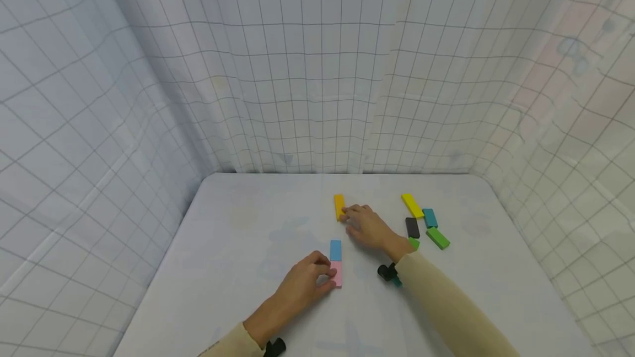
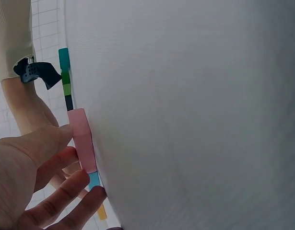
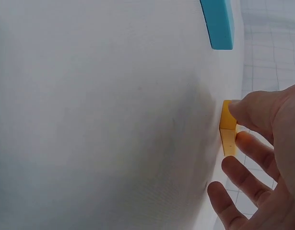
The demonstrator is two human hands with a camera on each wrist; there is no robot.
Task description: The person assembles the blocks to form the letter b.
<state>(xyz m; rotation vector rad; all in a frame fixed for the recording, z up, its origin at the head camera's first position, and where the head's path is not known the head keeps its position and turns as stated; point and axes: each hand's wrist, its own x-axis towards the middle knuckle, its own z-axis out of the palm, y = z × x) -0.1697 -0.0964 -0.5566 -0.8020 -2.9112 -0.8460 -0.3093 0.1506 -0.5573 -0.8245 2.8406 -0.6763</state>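
Observation:
A pink block [image 1: 338, 265] lies end to end with a light blue block [image 1: 335, 250] on the white table. My left hand [image 1: 303, 281] is over the pink block from the left, its thumb and index fingertips touching the upper side. Its other fingers spread toward the blue block in the left wrist view. Farther back, an orange block [image 1: 339, 203] lies roughly in line with those two. Beside it, my right hand [image 1: 369, 228] reaches in from the right with loosely bent, spread fingers. In the right wrist view its thumb overlaps the orange block's near end, fingertips right at the edge.
To the right lie a yellow block [image 1: 413, 206], a teal block [image 1: 430, 218], a black block [image 1: 412, 227] and a green block [image 1: 438, 238]. Another green block [image 1: 414, 243] and a dark teal block [image 1: 397, 281] are partly hidden by the right arm. White gridded curtains [image 1: 317, 98] surround the table.

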